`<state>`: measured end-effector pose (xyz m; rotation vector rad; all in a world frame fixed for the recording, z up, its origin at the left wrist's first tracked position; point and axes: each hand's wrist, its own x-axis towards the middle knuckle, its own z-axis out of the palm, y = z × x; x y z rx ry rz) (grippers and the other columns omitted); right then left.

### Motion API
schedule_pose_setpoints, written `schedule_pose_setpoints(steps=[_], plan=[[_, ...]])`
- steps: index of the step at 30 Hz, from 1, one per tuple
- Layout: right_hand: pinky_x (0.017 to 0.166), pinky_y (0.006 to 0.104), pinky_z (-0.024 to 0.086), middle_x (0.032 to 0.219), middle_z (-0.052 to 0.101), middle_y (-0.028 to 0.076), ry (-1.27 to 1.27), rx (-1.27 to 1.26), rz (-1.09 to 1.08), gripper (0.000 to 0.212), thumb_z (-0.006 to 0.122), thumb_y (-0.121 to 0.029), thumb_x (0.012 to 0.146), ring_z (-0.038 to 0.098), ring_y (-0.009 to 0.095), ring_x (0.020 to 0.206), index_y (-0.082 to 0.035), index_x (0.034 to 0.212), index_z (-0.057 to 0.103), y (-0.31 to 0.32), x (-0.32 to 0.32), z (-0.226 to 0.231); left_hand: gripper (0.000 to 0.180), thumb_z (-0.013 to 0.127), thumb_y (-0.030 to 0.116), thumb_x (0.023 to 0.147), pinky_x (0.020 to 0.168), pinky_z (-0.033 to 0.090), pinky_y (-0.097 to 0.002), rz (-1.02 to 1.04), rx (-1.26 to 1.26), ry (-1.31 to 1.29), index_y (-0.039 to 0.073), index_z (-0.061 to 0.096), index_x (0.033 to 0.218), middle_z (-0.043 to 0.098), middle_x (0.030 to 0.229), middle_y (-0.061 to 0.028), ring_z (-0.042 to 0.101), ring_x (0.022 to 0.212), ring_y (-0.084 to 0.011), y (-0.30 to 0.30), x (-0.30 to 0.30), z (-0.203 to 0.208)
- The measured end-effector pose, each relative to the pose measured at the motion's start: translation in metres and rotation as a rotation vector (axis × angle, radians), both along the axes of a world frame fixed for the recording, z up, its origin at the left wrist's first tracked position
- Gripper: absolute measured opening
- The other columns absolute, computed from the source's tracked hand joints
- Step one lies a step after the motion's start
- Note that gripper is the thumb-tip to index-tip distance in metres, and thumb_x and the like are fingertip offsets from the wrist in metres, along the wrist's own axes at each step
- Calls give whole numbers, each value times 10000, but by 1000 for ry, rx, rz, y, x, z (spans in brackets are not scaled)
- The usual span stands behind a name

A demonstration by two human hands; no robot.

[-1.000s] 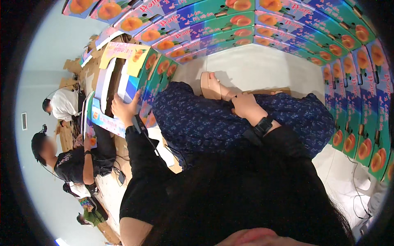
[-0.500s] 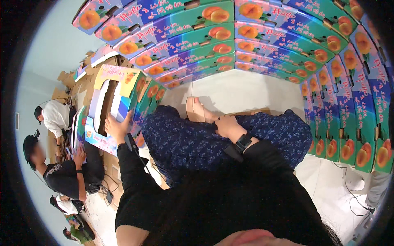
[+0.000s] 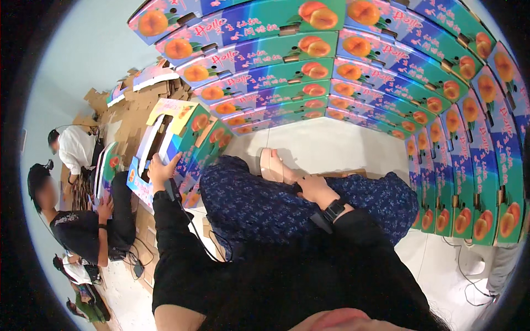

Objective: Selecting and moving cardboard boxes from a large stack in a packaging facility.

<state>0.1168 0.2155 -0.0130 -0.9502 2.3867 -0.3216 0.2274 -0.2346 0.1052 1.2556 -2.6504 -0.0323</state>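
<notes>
A fruit-printed cardboard box (image 3: pixel 190 144) with yellow, green and blue faces stands on my left, its long upper opening partly uncovered. My left hand (image 3: pixel 162 171) grips the box's near upper edge, thumb stretched along the green side and fingers bent over the edge by the opening. The right hand (image 3: pixel 317 189), with a black watch at its wrist, rests on my lap beside my bare foot (image 3: pixel 274 165). Its fingers are curled over the hem of my dark blue patterned skirt (image 3: pixel 254 201); the fingertips are partly hidden.
Stacked fruit-printed boxes (image 3: pixel 265 60) form a wall ahead, and more (image 3: pixel 469 165) rise on my right. Flattened cardboard (image 3: pixel 124 124) covers the floor at far left. A co-worker in black (image 3: pixel 77 237) sits there with a box; one in white (image 3: pixel 77 149) is beyond. Cables (image 3: pixel 138 265) lie nearby.
The view has tilted, so the scene sits lower and further right. My left hand's fingers have drawn together at the box edge. My right hand has shifted slightly on my lap.
</notes>
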Motion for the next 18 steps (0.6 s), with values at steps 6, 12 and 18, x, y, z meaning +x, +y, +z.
schedule_pose_setpoints(steps=[6,12,18], plan=[[915,472,453,1206,585,155,-12,-4,-1,648,704,-286,768,562,347,1116,-126,1337,438,-1,-3,0,988,706,723,561,939,394,-481,6,-79,111,-8,538,1203,597,1135,-224,542,1112,-375,15,5,1],[906,486,459,1159,594,176,41,-36,-9,682,696,-285,776,565,386,1086,-164,1374,390,-1,-2,-10,939,725,679,577,924,363,-496,-93,-409,250,-9,516,1182,585,1050,-199,533,1038,-386,49,11,-15],[896,494,461,1164,590,184,-5,-11,-12,700,700,-291,776,565,386,1081,-182,1384,370,-1,-7,-12,923,709,685,597,930,364,-498,-72,-369,192,-7,523,1178,590,1046,-199,535,1046,-391,34,8,-8]])
